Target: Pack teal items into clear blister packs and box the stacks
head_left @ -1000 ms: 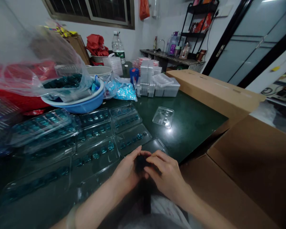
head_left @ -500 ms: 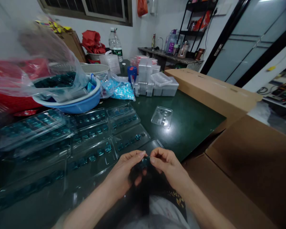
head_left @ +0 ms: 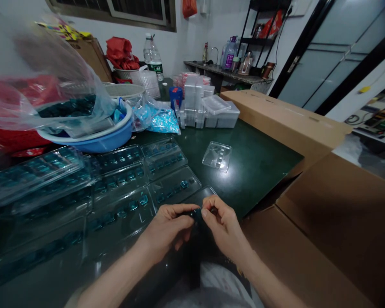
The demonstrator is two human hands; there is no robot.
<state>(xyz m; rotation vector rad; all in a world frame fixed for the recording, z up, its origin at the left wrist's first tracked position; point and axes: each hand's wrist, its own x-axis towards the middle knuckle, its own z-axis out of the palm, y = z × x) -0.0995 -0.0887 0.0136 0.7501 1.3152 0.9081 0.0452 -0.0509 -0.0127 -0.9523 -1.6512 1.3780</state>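
Left hand: fingertips closed on teal piece;
Right hand: thumb and forefinger pinching its edge;
Teal piece: could slip; fingertip hold looks slight

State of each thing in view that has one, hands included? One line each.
Left hand: bent, fingertips on teal piece
Right hand: fingertips pinched at teal piece
Teal piece: between both hands, partly hidden
Tray with teal pieces: partly filled
Lone clear tray: flat on table
Cardboard box: open
Water bottle: upright
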